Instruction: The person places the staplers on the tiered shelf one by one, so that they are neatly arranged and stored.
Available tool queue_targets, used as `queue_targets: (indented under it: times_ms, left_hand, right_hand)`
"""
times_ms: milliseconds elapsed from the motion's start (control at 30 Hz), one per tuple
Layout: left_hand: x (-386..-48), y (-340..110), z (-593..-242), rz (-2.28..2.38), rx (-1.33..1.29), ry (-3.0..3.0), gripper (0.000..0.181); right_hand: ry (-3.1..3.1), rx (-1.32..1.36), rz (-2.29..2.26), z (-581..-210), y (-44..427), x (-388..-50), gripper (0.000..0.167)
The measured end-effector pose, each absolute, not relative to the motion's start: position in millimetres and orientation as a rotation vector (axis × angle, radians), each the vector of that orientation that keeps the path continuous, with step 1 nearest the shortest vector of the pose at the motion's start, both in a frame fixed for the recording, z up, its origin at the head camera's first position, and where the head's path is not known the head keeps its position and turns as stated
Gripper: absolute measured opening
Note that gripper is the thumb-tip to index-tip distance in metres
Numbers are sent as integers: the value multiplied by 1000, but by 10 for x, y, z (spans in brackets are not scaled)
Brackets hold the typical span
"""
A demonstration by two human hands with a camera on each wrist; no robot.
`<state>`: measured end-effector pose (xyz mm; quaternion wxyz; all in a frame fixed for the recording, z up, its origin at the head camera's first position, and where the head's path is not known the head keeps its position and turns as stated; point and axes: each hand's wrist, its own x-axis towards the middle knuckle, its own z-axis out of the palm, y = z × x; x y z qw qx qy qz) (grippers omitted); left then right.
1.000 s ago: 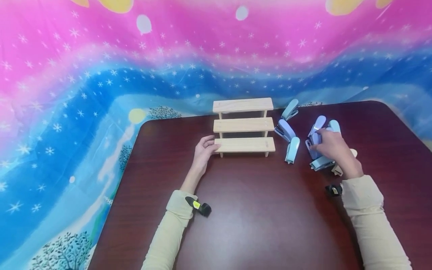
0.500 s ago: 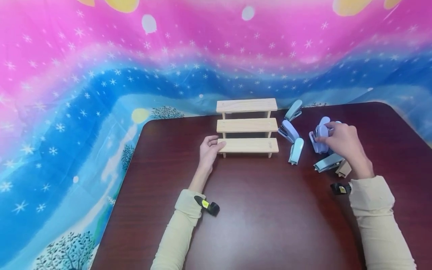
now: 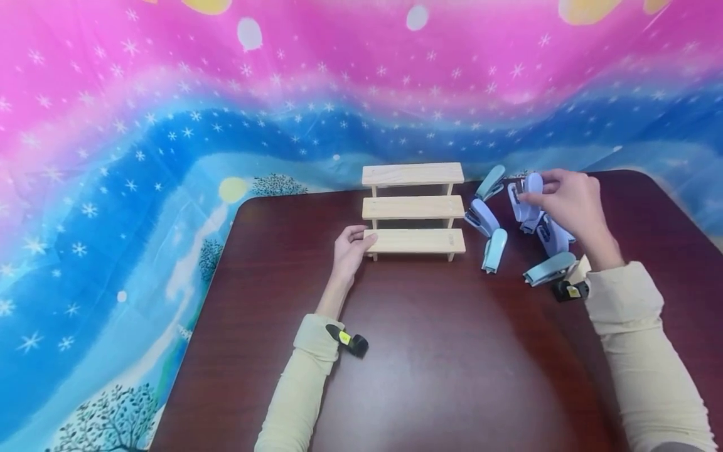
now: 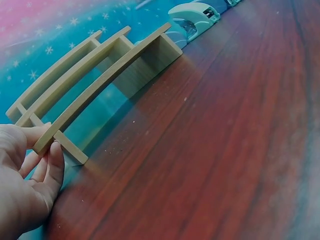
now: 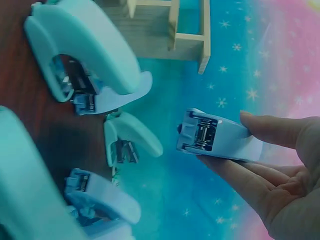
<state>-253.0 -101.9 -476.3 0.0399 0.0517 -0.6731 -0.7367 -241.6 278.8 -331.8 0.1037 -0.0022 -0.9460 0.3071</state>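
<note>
A three-tier wooden stand (image 3: 415, 240) stands near the back of the table. My left hand (image 3: 349, 252) pinches the left end of its lowest step, thumb on top and fingers beneath, as the left wrist view shows. My right hand (image 3: 576, 204) grips a lavender stapler (image 5: 225, 137) between thumb and fingers. In the right wrist view that stapler is raised off the table. Below it lie other lavender staplers (image 3: 555, 236), partly hidden behind the hand. A mint stapler (image 3: 549, 269) and a cream stapler (image 3: 577, 272) lie nearer my right wrist.
Between the stand and my right hand lie a mint stapler (image 3: 494, 250), a lavender stapler (image 3: 482, 216) and another mint one (image 3: 490, 182) at the back edge. The dark wood table (image 3: 418, 351) backs onto a pink and blue snowflake cloth (image 3: 316, 125).
My right hand has lifted the lavender stapler from the group and moved it toward the back of the table. My left hand keeps its hold on the stand.
</note>
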Motion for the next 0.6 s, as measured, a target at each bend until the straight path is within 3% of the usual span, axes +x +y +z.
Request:
queue_targets:
  times_ms: [267,600]
  left_hand:
    - [-2531,-1031,-4776,-2253,149,-2068,38]
    - [-2516,-1031,-4754,-2243,159,-2067,37]
  right_hand:
    - [-2817,-89,1053,-3064,2725,-2619,80]
    - [-2821,-98,1150,-2891,2523,-2848,80]
